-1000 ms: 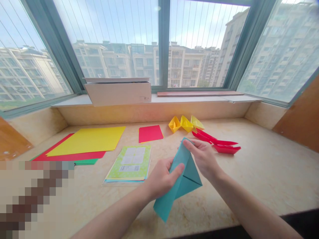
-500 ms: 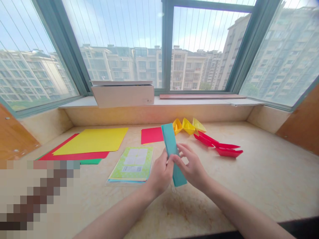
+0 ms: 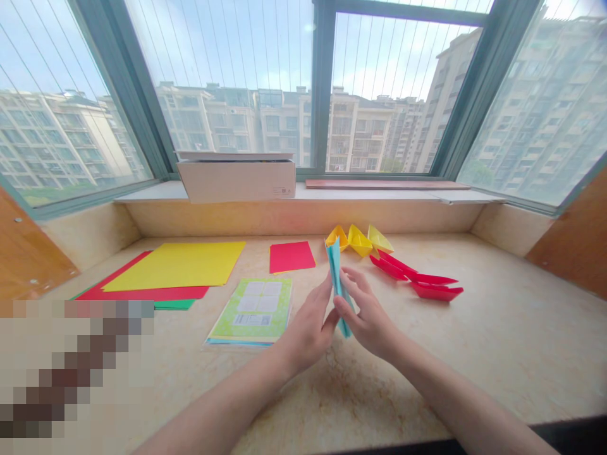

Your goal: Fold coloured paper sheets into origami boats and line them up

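A folded strip of blue paper [image 3: 334, 260] stands on its long edge between my two hands, above the stone counter. My left hand [image 3: 310, 319] presses its left face with fingers and thumb. From the other side my right hand [image 3: 367, 309] grips it, thumb near the lower part and fingers behind. The folded layers show as a narrow edge turned toward me. Just behind the blue paper sit several yellow folded paper pieces [image 3: 359, 240]. To the right of my right hand lie red folded paper boats [image 3: 436, 291].
Large yellow sheets [image 3: 175, 265] overlap red and green ones at the left. A green packet of paper [image 3: 251, 309] lies near my left forearm, with small red squares [image 3: 291, 256] behind it. A white box [image 3: 237, 180] stands on the window ledge.
The blue strip has turned from showing its broad face to standing edge-on between my hands. My left hand's fingers have straightened along it.
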Demonstrator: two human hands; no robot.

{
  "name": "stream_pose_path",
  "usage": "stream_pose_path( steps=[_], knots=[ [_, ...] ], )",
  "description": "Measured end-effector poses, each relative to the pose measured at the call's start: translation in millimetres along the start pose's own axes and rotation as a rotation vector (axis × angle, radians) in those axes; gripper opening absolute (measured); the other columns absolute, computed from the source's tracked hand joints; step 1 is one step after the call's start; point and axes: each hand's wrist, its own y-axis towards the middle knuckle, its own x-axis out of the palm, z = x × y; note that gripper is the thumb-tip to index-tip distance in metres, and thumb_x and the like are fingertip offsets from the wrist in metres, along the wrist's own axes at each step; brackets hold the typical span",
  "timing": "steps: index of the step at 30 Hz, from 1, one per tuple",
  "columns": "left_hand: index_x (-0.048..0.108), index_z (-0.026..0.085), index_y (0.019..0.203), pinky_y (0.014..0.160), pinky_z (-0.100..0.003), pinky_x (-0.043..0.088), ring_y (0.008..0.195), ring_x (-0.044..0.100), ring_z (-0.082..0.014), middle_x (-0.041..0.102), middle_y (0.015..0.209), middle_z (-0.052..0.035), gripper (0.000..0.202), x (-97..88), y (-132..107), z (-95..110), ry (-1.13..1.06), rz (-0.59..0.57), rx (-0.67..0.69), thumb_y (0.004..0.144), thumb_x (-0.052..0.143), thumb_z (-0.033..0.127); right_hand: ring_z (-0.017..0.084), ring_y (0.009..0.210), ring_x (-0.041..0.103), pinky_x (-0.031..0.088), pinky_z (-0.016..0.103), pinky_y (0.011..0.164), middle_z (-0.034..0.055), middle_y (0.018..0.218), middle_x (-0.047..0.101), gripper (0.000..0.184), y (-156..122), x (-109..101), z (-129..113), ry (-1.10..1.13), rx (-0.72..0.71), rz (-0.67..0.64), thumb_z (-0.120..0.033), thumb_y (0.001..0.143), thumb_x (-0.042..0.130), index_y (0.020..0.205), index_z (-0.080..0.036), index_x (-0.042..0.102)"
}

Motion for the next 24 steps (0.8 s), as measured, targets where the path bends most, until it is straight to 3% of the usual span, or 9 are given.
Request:
stream_pose_path(
  steps=[5, 8, 14, 20, 24],
  knots=[
    [0.015, 0.036, 0.158, 0.118, -0.053, 0.032, 0.147, 0.028, -0.0292, 0.027, 0.161, -0.0100, 0.068, 1.7, -4, -4, 0.093, 0.043, -0.024, 0.099, 0.044, 0.017, 0.030, 0.134, 0.042, 0.040, 0.050, 0.112, 0.0129, 0.147, 0.040, 0.048, -2, 1, 0, -0.089, -0.028, -0.037, -0.037, 0.100, 0.045, 0.147, -0.026, 0.043],
    [0.015, 0.039, 0.157, 0.117, -0.050, 0.035, 0.146, 0.030, -0.0273, 0.026, 0.160, -0.0092, 0.068, 3.0, -4, -6, 0.050, 0.064, -0.020, 0.100, 0.041, 0.014, 0.030, 0.123, 0.050, 0.044, 0.051, 0.106, 0.0136, 0.137, 0.047, 0.049, -2, 1, -2, -0.158, -0.016, -0.008, -0.035, 0.098, 0.049, 0.145, -0.026, 0.045],
    [0.024, 0.038, 0.156, 0.117, -0.047, 0.035, 0.141, 0.038, -0.0254, 0.038, 0.152, -0.0097, 0.065, 0.6, 0, -3, 0.015, 0.093, -0.003, 0.099, 0.043, 0.011, 0.025, 0.095, 0.057, 0.054, 0.045, 0.089, 0.0078, 0.103, 0.057, 0.049, 0, -5, -6, -0.071, 0.047, -0.029, -0.032, 0.095, 0.056, 0.143, -0.026, 0.047],
    [0.031, 0.034, 0.154, 0.107, -0.040, 0.046, 0.129, 0.051, -0.0231, 0.052, 0.139, -0.0102, 0.060, -3.1, 4, 4, -0.022, 0.076, 0.006, 0.099, 0.043, 0.012, 0.021, 0.087, 0.055, 0.056, 0.038, 0.078, 0.0043, 0.096, 0.054, 0.048, 2, -7, -3, 0.019, 0.067, 0.007, -0.035, 0.095, 0.056, 0.143, -0.028, 0.049],
    [0.035, 0.031, 0.152, 0.105, -0.041, 0.048, 0.127, 0.054, -0.0242, 0.055, 0.140, -0.0108, 0.055, -5.0, 4, 9, -0.013, 0.054, 0.006, 0.101, 0.041, 0.014, 0.019, 0.079, 0.055, 0.056, 0.033, 0.068, 0.0037, 0.094, 0.053, 0.052, 2, -6, -1, 0.064, 0.070, 0.026, -0.034, 0.096, 0.055, 0.146, -0.027, 0.046]
  ],
)
